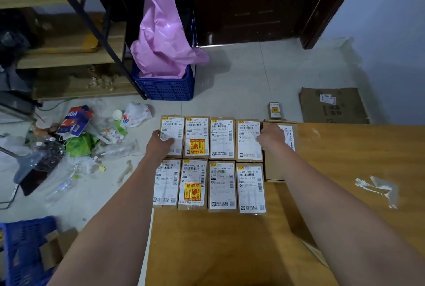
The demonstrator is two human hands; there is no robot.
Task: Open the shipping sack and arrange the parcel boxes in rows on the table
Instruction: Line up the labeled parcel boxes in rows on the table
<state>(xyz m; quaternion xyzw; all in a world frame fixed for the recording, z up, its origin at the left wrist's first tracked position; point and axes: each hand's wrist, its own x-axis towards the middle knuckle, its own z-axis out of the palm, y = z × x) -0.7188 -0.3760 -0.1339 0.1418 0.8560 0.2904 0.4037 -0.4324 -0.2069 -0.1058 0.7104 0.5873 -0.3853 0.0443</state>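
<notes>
Several small brown parcel boxes with white labels lie in two rows at the far left corner of the wooden table (345, 193). My left hand (158, 143) rests on the far row's leftmost box (173, 124), fingers curled over its label. My right hand (271, 137) presses at the right side of the far row's rightmost box (247, 140), against a larger flat carton (276, 170). The near row (207, 184) lies untouched. Two boxes carry orange fragile stickers. The shipping sack is not clearly in view.
A pink plastic bag (163, 30) stands in a blue crate (165, 87) on the floor. Litter (76, 138) lies at the left, near wooden shelves (59, 55). One small box (274, 110) and a flattened carton (333, 105) lie on the floor beyond the table. Another blue crate (25, 249) sits near left.
</notes>
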